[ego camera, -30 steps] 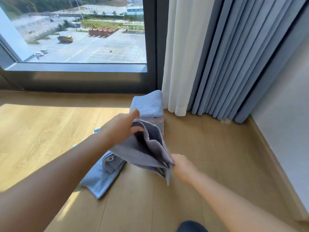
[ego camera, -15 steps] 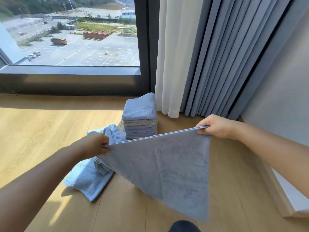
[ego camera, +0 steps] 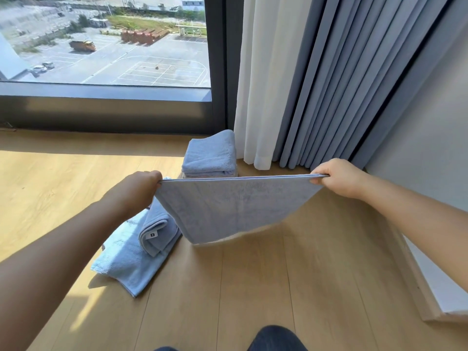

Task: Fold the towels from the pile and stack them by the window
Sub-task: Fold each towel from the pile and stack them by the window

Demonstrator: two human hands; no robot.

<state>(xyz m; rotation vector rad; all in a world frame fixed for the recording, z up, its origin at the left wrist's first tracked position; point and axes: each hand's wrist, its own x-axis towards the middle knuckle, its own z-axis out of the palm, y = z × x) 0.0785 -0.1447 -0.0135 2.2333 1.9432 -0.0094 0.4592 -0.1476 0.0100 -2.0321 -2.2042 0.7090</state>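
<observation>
**A:** Where are the hands?

**B:** Both are raised over the wooden floor (ego camera: pixel 253 287). The left hand (ego camera: pixel 136 191) pinches the top left corner of a blue-grey towel (ego camera: pixel 233 206), with its fingers curled round the edge. The right hand (ego camera: pixel 336 177) pinches the top right corner in the same way.

**A:** How does the towel hang?

**B:** It hangs doubled, and two layers show along the top edge, which is pulled taut and nearly level between the hands. The lower edge comes down close to the floor. It is blurred, so I cannot tell whether it touches.

**A:** And the folded ones?

**B:** A stack of folded towels (ego camera: pixel 210 155) stands at the far edge of the floor, below the dark frame of the window (ego camera: pixel 106 46). It is just beside the hem of the white curtain (ego camera: pixel 260 84). A light blue towel lies on top, and the held towel hides the lower part of the stack.

**A:** What about the pile?

**B:** The pile (ego camera: pixel 126 262) lies on the floor to the left of the held towel, under the left forearm. A pale blue towel is spread flat, and a greyer towel (ego camera: pixel 157 224) with a small white label (ego camera: pixel 152 234) is bunched on top of it.

**A:** Anything else?

**B:** A grey-blue curtain (ego camera: pixel 342 84) hangs in pleats beside the white one, running to the far right corner. A pale wall (ego camera: pixel 430 122) follows the right edge of the floor. A dark-trousered knee (ego camera: pixel 276 338) shows at the near edge. Sunlight falls across the left part of the floor.
</observation>
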